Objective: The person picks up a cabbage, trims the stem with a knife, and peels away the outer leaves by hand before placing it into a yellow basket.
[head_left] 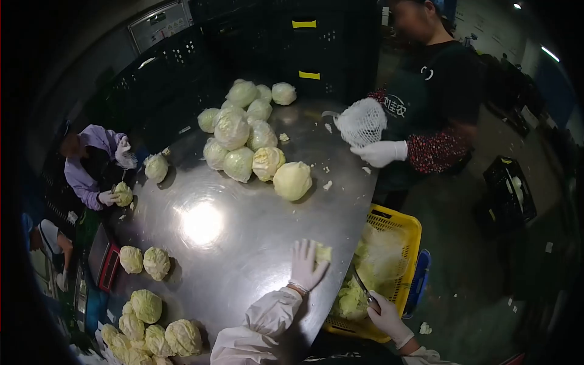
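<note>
My left hand (308,266), in a white glove, lies on the steel table (243,222) near its right edge, fingers spread over a pale green cabbage leaf piece (323,252). Gloved too, my right hand (387,316) grips the dark handle of a knife (365,291), whose curved blade points up and left over the yellow crate (413,243). Inside that crate are loose cabbage leaves (371,261). A peeled pale cabbage (292,181) sits farther up the table, beside a pile of wrapped cabbages (232,129).
A co-worker (441,91) at the table's far right holds a netted cabbage (363,121). Another co-worker (97,158) handles a cabbage at the left. More cabbages (146,306) lie lower left, near a red-edged scale (109,267). Dark crates (274,48) stand behind.
</note>
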Motion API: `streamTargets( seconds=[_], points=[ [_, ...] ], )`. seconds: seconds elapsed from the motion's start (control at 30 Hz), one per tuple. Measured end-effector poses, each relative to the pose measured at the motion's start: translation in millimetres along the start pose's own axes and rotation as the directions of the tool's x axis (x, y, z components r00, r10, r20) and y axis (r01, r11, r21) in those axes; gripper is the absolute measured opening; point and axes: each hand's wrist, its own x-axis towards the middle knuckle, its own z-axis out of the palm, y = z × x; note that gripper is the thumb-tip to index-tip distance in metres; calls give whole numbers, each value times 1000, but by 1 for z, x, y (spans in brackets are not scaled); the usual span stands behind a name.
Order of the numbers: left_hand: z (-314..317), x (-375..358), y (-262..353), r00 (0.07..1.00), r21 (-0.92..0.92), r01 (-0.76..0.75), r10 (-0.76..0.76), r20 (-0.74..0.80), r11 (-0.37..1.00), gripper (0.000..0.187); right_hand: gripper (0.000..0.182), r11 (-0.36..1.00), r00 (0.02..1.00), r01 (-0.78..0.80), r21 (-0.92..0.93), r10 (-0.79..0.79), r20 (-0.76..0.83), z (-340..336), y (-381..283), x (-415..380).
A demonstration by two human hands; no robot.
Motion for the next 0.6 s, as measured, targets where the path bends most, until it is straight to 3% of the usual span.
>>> streamTargets(
  seconds=[0.03,0.1,0.13,0.2,0.27,0.33,0.4,0.53,0.6],
  points=[
    [-3,4,16,1000,3,-9,9,0,1000,79,48,998,999,-41,37,42,-24,-4,10,-2],
    [-10,8,41,894,-534,-147,343,289,833,69,48,997,995,-48,65,54,-90,-13,21,-5],
    [-12,14,43,893,-534,-150,346,289,832,69,48,997,994,-48,66,54,-92,-20,24,-5],
    [-26,32,37,991,-671,-80,130,25,737,66,49,986,985,-159,55,162,-58,-34,25,-8],
    [-76,75,23,991,-256,5,-40,-131,967,82,49,980,979,-192,58,195,-65,-40,27,-15],
    [-98,111,1,904,-15,88,-87,-418,996,102,49,972,970,-228,62,232,-77,-42,30,-22],
    [-92,144,-35,893,-40,213,-211,-399,976,121,50,967,967,-248,64,251,-33,-43,33,-29],
    [-86,201,-42,913,-79,262,-274,-304,962,127,52,965,966,-260,22,260,17,-44,31,-44],
    [-79,212,-33,927,-31,339,-339,-160,940,123,47,973,973,-232,9,232,9,-46,28,-49]
  ],
)
